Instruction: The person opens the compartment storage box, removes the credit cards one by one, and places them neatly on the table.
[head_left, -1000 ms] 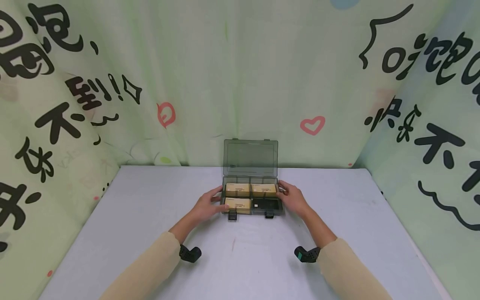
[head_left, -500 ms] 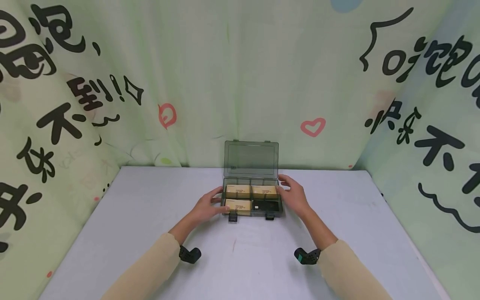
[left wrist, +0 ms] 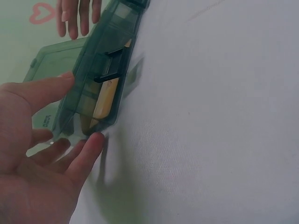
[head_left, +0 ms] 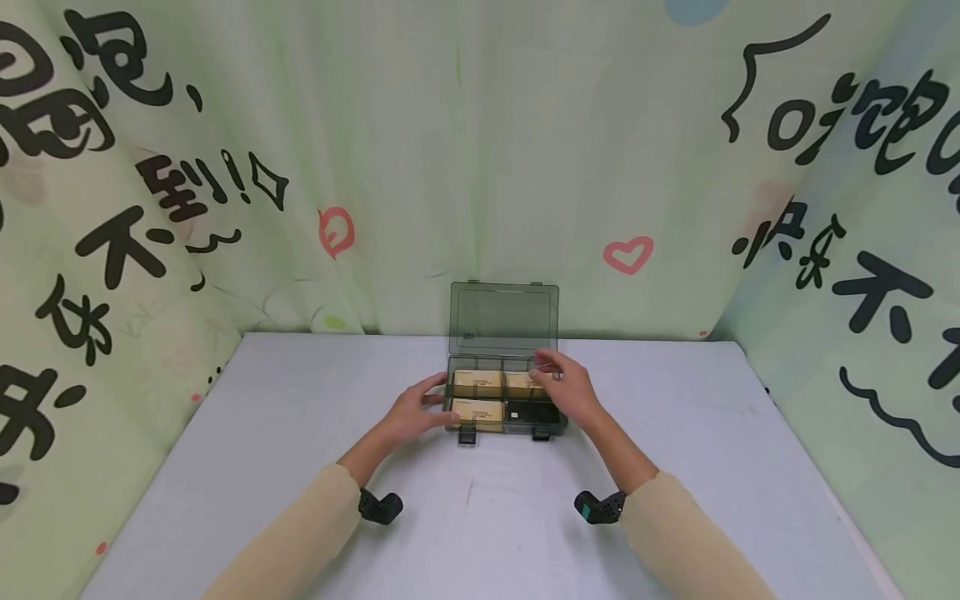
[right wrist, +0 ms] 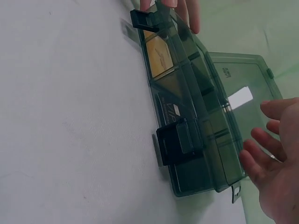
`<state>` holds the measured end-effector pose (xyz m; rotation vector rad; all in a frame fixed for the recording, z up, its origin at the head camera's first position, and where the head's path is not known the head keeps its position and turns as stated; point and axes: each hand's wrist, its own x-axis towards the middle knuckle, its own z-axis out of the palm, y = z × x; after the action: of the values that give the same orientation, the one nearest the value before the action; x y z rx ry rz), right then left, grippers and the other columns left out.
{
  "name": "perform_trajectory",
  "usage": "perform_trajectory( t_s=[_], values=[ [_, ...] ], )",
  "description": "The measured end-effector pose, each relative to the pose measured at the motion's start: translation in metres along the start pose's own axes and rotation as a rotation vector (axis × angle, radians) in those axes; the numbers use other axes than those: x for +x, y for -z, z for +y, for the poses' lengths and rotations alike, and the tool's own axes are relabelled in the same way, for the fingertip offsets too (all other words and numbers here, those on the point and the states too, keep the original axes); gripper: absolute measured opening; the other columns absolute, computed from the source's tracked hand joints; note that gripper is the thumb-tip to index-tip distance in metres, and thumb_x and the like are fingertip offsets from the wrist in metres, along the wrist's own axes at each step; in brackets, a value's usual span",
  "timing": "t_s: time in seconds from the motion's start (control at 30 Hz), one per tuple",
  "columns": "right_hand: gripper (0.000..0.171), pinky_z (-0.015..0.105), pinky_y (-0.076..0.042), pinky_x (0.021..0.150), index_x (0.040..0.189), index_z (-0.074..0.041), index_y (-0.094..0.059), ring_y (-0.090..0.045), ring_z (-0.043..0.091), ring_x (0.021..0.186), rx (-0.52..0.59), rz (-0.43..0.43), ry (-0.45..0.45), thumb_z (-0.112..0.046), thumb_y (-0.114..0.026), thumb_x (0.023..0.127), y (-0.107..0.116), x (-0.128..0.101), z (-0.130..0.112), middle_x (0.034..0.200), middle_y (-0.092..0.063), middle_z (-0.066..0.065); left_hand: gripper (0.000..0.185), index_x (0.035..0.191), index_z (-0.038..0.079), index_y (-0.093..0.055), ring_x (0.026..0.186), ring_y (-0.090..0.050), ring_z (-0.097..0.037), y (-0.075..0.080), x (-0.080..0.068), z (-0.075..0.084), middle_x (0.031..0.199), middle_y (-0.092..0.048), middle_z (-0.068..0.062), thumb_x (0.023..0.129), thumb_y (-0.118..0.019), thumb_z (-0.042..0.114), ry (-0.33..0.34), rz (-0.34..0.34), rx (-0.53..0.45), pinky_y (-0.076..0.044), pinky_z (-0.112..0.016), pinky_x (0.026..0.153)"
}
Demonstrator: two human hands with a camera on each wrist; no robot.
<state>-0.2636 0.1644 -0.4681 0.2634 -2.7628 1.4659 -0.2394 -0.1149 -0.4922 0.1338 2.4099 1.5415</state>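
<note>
- Centrally on the grey table [head_left: 300, 467] sits a smoky translucent compartment box [head_left: 504, 400], its lid [head_left: 504, 317] standing upright at the back, close to the printed backdrop curtain [head_left: 450, 150].
- Three of its four compartments hold tan cards or small packs: one at the rear left [head_left: 477, 382], one at the rear right [head_left: 520, 382] and one at the front left [head_left: 477, 410]. The front right compartment [head_left: 534, 412] looks dark, and its contents cannot be made out.
- Two dark latches hang off the front edge, the left latch [head_left: 466, 434] and the right latch [head_left: 539, 433].
- The left hand [head_left: 411, 412] rests against the box's left end; its fingers are loosely spread and lightly bent, with the thumb on the upper edge and a fingertip at the bottom corner in the left wrist view.
- The right hand [head_left: 566, 387] hovers over the rear right part of the box, fingers relaxed and a little apart, holding nothing; whether the fingertips touch the box cannot be told.
- Both forearms wear beige sleeves [head_left: 300, 533], each with a small black wrist camera mount [head_left: 378, 506] beneath it.
</note>
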Motion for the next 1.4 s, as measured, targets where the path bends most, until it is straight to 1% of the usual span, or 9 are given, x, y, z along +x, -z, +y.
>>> perform_trajectory(
  t_s=[0.23,0.47,0.7,0.87,0.97,1.1,1.2,1.33,1.4],
  values=[
    [0.044,0.048,-0.049,0.097,0.137,-0.001,-0.050,-0.056,0.033,0.119,-0.026,-0.038,0.010,-0.019,-0.059,0.097,-0.009,0.003,-0.003,0.129,-0.059,0.019,0.082,0.152,0.022,-0.032,0.136,-0.045,-0.031,-0.001,0.002,0.000,0.157,-0.033,-0.004,0.083,-0.077,0.024,0.014,0.003,0.005,-0.044,-0.053,0.103],
    [0.042,0.047,-0.050,0.094,0.135,-0.003,-0.053,-0.059,0.032,0.114,-0.039,-0.050,0.018,-0.018,-0.059,0.097,-0.016,0.004,-0.009,0.123,-0.062,0.017,0.082,0.152,0.021,-0.032,0.136,-0.045,-0.031,-0.002,0.003,0.000,0.156,-0.034,-0.005,0.084,-0.076,0.024,0.013,-0.011,0.018,-0.044,-0.052,0.102],
    [0.042,0.045,-0.050,0.093,0.135,-0.004,-0.053,-0.060,0.030,0.112,-0.078,-0.057,0.010,-0.019,-0.059,0.097,-0.024,0.007,-0.009,0.120,-0.064,0.015,0.083,0.153,0.021,-0.030,0.134,-0.047,-0.031,-0.002,0.005,0.002,0.153,-0.040,-0.008,0.084,-0.076,0.024,0.007,-0.024,0.067,-0.046,-0.051,0.101],
    [0.041,0.045,-0.051,0.091,0.134,-0.003,-0.054,-0.061,0.030,0.110,-0.100,-0.072,0.018,-0.020,-0.059,0.097,-0.028,0.009,-0.010,0.119,-0.065,0.014,0.083,0.152,0.022,-0.032,0.133,-0.049,-0.031,0.000,0.003,0.004,0.150,-0.044,-0.009,0.083,-0.077,0.025,0.014,-0.018,0.084,-0.044,-0.052,0.102],
    [0.040,0.045,-0.051,0.090,0.134,-0.004,-0.055,-0.061,0.031,0.110,-0.092,-0.082,0.014,-0.020,-0.059,0.097,-0.031,0.010,-0.012,0.118,-0.065,0.015,0.083,0.152,0.022,-0.033,0.132,-0.050,-0.031,0.001,0.002,0.004,0.148,-0.046,-0.010,0.082,-0.078,0.027,0.020,-0.013,0.097,-0.044,-0.052,0.102],
    [0.038,0.044,-0.052,0.089,0.132,-0.006,-0.057,-0.061,0.031,0.110,-0.097,-0.093,0.016,-0.019,-0.059,0.097,-0.033,0.011,-0.013,0.118,-0.065,0.014,0.083,0.151,0.023,-0.034,0.131,-0.051,-0.031,0.002,0.001,0.004,0.145,-0.049,-0.012,0.081,-0.078,0.029,0.030,-0.012,0.102,-0.045,-0.051,0.102],
    [0.037,0.046,-0.051,0.091,0.131,-0.007,-0.058,-0.061,0.031,0.111,-0.125,-0.091,0.023,-0.020,-0.060,0.096,-0.035,0.013,-0.014,0.118,-0.066,0.013,0.083,0.151,0.022,-0.035,0.129,-0.052,-0.030,0.003,0.001,0.004,0.138,-0.055,-0.013,0.081,-0.079,0.030,0.023,-0.006,0.112,-0.045,-0.050,0.102],
    [0.037,0.047,-0.050,0.093,0.130,-0.010,-0.060,-0.061,0.030,0.113,-0.168,-0.100,0.014,-0.022,-0.061,0.096,-0.038,0.016,-0.014,0.118,-0.067,0.011,0.082,0.150,0.022,-0.037,0.123,-0.055,-0.028,0.003,0.002,0.005,0.130,-0.061,-0.011,0.080,-0.079,0.032,0.017,0.003,0.152,-0.045,-0.049,0.100],
    [0.037,0.046,-0.050,0.094,0.131,-0.010,-0.060,-0.061,0.029,0.112,-0.186,-0.111,0.005,-0.024,-0.061,0.096,-0.040,0.016,-0.014,0.118,-0.067,0.010,0.082,0.150,0.023,-0.037,0.121,-0.055,-0.027,0.003,0.002,0.006,0.129,-0.061,-0.009,0.080,-0.079,0.033,0.023,0.003,0.168,-0.046,-0.049,0.099]
  ],
)
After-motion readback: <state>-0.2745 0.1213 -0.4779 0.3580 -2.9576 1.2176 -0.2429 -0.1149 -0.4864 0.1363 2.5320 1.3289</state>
